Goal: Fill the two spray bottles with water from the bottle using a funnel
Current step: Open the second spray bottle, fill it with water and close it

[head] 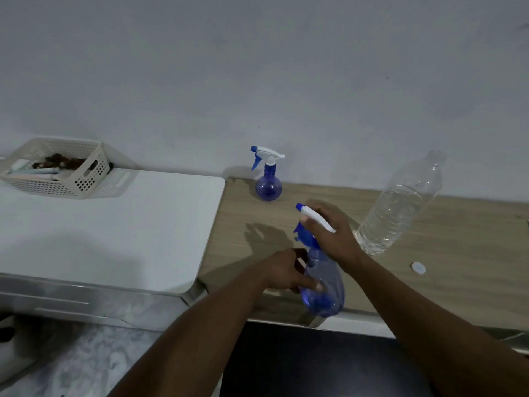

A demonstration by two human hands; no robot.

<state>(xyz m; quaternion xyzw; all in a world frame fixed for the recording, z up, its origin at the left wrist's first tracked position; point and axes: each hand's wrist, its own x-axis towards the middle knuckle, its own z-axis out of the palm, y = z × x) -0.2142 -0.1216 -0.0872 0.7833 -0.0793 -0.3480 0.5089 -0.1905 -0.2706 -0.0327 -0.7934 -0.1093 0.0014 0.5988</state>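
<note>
A blue spray bottle [325, 287] stands at the front edge of the wooden table [458, 253]. My left hand [286, 272] grips its round body from the left. My right hand [332, 236] is curled over its white and blue spray head [313, 216]. A second blue spray bottle [268, 179] with its spray head on stands apart near the wall. A clear plastic water bottle [400, 207], uncapped and partly filled, stands to the right. Its white cap [418, 267] lies on the table. No funnel shows.
A white surface [114, 224] adjoins the table on the left, with a cream perforated basket [57, 170] holding small items at its back. A grey wall runs behind. Dark space lies below the table's front edge.
</note>
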